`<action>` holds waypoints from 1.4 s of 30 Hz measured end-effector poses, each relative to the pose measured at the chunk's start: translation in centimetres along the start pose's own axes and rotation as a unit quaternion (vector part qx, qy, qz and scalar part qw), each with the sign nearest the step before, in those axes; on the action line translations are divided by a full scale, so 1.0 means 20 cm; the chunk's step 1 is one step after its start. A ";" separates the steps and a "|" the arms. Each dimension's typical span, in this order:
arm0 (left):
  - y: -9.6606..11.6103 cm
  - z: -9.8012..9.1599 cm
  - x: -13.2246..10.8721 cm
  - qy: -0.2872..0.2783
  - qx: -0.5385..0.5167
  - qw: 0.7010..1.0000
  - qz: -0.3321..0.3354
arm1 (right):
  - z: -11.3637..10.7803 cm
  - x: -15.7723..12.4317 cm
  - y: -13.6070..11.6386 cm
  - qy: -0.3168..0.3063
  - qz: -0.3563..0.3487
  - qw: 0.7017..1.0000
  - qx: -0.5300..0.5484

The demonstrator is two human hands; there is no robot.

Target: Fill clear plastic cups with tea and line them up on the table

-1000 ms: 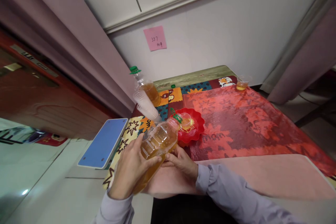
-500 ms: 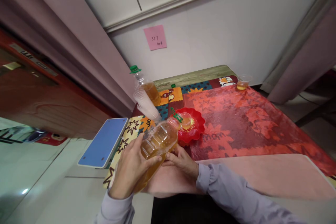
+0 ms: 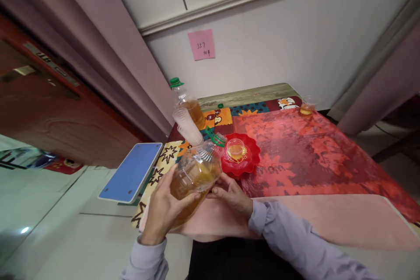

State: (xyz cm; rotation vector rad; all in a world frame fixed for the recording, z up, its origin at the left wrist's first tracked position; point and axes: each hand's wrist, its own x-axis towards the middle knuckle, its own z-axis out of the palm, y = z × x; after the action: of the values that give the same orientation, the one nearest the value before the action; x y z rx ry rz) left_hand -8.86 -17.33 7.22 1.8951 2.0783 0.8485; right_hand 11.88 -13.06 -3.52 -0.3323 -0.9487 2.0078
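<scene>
A large clear plastic bottle [image 3: 193, 179] of amber liquid is held tilted between my hands, its uncapped neck with a green ring pointing toward the red plate. My left hand [image 3: 166, 203] wraps around its body from the left. My right hand [image 3: 231, 194] grips it from below on the right, some fingers hidden behind it. Just beyond the mouth, a clear plastic cup [image 3: 235, 148] with amber liquid stands on the scalloped red plate [image 3: 252, 157]. A leaning stack of clear plastic cups [image 3: 188, 127] is right behind the bottle.
A second bottle [image 3: 193, 111] with a green top stands at the back left, near a small green cap [image 3: 220, 106]. Another cup [image 3: 307, 106] with some liquid is at the far right. A blue stool [image 3: 131, 173] stands left of the table [image 3: 311, 153].
My hands have tipped the bottle back more upright, so its mouth has drawn away from the cup on the plate. The whole view has shifted slightly.
</scene>
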 end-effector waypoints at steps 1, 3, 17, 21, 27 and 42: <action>-0.01 0.00 -0.01 0.007 -0.006 1.000 -0.001 | 0.00 0.00 -0.01 -0.007 -0.003 1.000 -0.003; -0.03 -0.01 -0.04 0.020 -0.016 1.000 0.000 | 0.01 0.00 -0.02 -0.023 -0.008 1.000 -0.010; -0.16 -0.01 -0.15 0.082 -0.067 0.994 -0.019 | 0.01 -0.15 -0.19 0.000 -0.084 0.893 -0.442; -0.19 -0.02 -0.17 0.090 -0.077 0.992 -0.036 | -0.08 -0.15 -0.44 0.091 -0.132 0.818 -0.552; -0.20 -0.01 -0.18 0.096 -0.075 0.992 -0.027 | -0.32 0.02 -0.68 0.176 -0.154 0.684 -0.691; -0.21 0.01 -0.16 0.107 -0.069 0.991 -0.030 | -0.40 0.26 -0.63 0.131 0.002 0.543 -0.830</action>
State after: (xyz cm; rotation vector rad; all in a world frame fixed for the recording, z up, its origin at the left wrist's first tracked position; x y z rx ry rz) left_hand -11.82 -20.50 4.13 1.7277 2.1200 1.1941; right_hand 20.69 -0.67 0.74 -1.5274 -2.3210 0.2967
